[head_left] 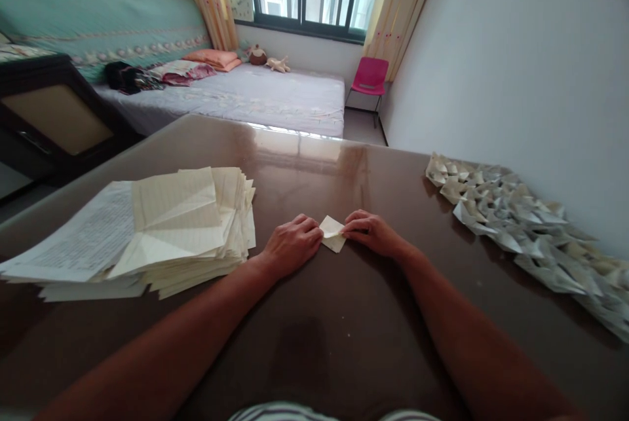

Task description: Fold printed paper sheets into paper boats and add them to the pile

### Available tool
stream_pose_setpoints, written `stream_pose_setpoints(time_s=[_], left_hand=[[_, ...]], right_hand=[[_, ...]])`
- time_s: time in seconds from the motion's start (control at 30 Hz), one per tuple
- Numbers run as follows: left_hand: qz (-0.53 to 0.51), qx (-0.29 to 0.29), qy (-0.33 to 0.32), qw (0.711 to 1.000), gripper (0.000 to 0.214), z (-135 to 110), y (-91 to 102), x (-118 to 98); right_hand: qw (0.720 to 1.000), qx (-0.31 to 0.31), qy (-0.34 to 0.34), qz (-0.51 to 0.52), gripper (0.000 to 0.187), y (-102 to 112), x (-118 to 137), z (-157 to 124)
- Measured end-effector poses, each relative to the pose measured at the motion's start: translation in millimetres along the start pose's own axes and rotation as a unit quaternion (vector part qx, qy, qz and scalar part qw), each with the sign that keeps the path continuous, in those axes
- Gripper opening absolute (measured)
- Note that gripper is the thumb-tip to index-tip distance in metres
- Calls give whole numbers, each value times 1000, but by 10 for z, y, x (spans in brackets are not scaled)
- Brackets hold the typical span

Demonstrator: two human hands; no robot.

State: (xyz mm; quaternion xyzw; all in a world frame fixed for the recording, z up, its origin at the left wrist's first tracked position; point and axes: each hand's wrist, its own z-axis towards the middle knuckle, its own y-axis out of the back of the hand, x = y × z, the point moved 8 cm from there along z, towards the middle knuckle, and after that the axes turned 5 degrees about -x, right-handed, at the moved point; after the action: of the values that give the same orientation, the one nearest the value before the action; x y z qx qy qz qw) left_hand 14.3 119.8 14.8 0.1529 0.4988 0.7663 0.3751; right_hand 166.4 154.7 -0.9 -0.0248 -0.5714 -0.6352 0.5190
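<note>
A small folded piece of cream paper (pixel 333 230) lies diamond-wise at the middle of the brown table (pixel 314 316). My left hand (pixel 295 242) holds its left corner, fingers pressed together on the edge. On the opposite side, my right hand (pixel 369 231) pinches the right corner between thumb and fingers. Both hands rest low at the table surface, and the paper's middle stays uncovered between them. Parts of the fingertips are hidden behind the paper and the knuckles.
A thick stack of loose paper sheets (pixel 181 218), some printed, stands left of my left arm. Along the right edge run rows of folded paper pieces (pixel 511 218). Beyond the table are a bed (pixel 295 97), a pink chair (pixel 369 75) and a dark cabinet (pixel 54 113).
</note>
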Motion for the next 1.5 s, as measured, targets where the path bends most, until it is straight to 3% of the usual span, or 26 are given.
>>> stream_pose_setpoints(time_s=[0.27, 0.4, 0.53, 0.87, 1.0, 1.13, 1.27, 1.5], left_hand=[[-91, -19, 153, 984, 20, -25, -114, 291], [-85, 1, 188, 979, 22, 0, -155, 305], [-47, 19, 198, 979, 22, 38, -142, 259], [29, 32, 189, 981, 13, 67, -144, 198], [6, 26, 101, 995, 29, 77, -144, 81], [18, 46, 35, 998, 28, 50, -175, 6], [59, 67, 23, 996, 31, 16, -184, -9], [74, 77, 21, 994, 33, -11, -154, -12]], right_hand=[[984, -48, -107, -132, 21, -85, -55, 68], [966, -70, -183, -171, 15, -86, -100, 75], [957, -71, -208, -189, 12, -87, -89, 84], [961, -65, -188, -193, 5, -102, -58, 123], [964, -69, -175, -187, 4, -110, -44, 121], [974, -68, -159, -149, 6, -88, -75, 98], [985, -47, -134, -99, 7, -25, -151, 61], [984, -18, -144, -107, 5, 51, -248, 25]])
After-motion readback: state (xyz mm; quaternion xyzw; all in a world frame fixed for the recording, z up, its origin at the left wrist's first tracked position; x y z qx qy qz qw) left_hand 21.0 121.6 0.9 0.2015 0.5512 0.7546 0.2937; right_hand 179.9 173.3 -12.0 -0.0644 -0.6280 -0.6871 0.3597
